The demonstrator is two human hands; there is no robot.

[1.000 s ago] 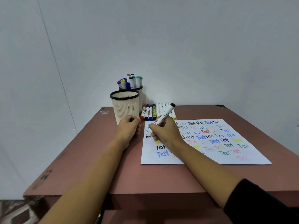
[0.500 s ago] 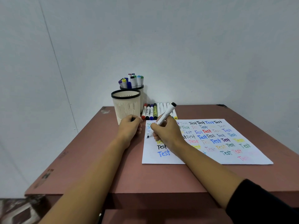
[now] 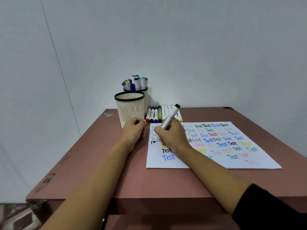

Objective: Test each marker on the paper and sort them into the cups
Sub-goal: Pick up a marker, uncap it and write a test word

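My right hand [image 3: 172, 136] grips a white marker [image 3: 170, 117] with a black rear end. Its black tip touches the left edge of the white paper [image 3: 155, 162], beside a fresh black stroke. The sheet is covered with several coloured "Test" words. My left hand [image 3: 133, 131] rests curled on the table just left of the paper, against the foot of the empty-looking cream cup [image 3: 130, 110]. A small dark piece, apparently the marker's cap [image 3: 137, 122], shows between its fingers. Behind stands a second cup [image 3: 147, 98] holding several markers [image 3: 135, 83].
A row of capped markers [image 3: 156, 114] lies on the brown table [image 3: 103, 171] between the cups and the paper's top edge. White walls close in behind and to the left. The table's front edge is near my forearms.
The marker tip has shifted a little along the paper's left edge and a black stroke has appeared there. My left hand has stayed by the cup.
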